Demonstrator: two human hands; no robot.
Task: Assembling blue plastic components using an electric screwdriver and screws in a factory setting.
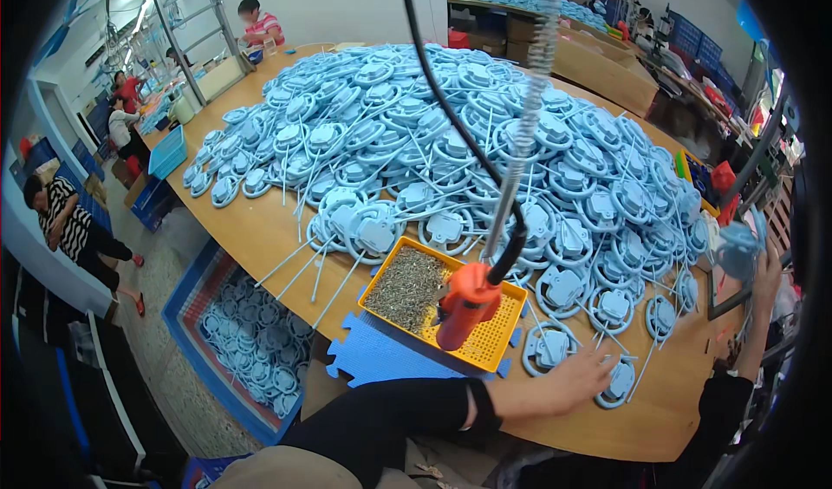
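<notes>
My left hand (576, 380) reaches across the front of the table, fingers stretched out over a light blue plastic ring-shaped part (619, 383) with a thin stem. It appears to touch the part without gripping it. At the far right, my right hand (766, 274) is raised beside the table edge, its fingers round another blue plastic part (739, 251), which is blurred. Left of my left hand, an orange-red power screwdriver (468, 305) hangs from a coil spring and black cable. It hangs over a yellow basket (511, 326) with many small metal screws (407, 285).
A large heap of blue plastic parts (433, 125) covers most of the wooden table (260, 237). Under the yellow basket lies a blue foam mat (390, 355). A blue crate (186, 311) with more parts stands on the floor to the left. Several people are farther back on the left.
</notes>
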